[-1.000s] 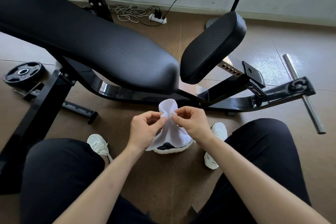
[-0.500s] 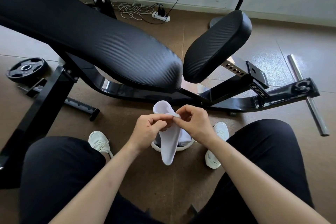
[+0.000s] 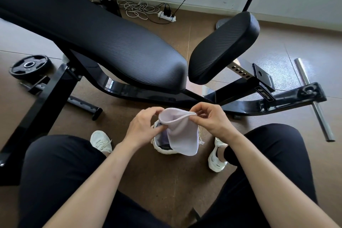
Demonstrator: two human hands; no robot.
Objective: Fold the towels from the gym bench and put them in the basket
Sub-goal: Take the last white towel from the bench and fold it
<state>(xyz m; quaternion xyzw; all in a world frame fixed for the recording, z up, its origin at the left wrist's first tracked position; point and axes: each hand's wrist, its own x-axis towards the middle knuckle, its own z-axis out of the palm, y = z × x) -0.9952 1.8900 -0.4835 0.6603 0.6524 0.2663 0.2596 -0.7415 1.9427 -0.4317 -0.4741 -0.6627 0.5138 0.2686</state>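
A small white towel (image 3: 182, 133) hangs folded between my hands, just above a white woven basket (image 3: 157, 147) on the floor between my feet. My left hand (image 3: 143, 126) pinches the towel's left top edge. Its right top corner is pinched by my right hand (image 3: 211, 119). The towel covers most of the basket; something dark lies inside it. The black gym bench (image 3: 114, 48) stretches across the view behind my hands, with its padded seat (image 3: 224, 46) at the right. No towel shows on the bench.
My knees in dark trousers flank the basket, white shoes (image 3: 100, 141) on either side. The bench's black frame (image 3: 268, 102) and a steel bar (image 3: 314, 98) lie at right. A weight plate (image 3: 29, 65) sits at left, a power strip (image 3: 166, 15) with cables by the wall.
My hands have drawn apart and spread the towel's top edge wide. The towel now hangs as a broader folded panel over the basket instead of a narrow strip.
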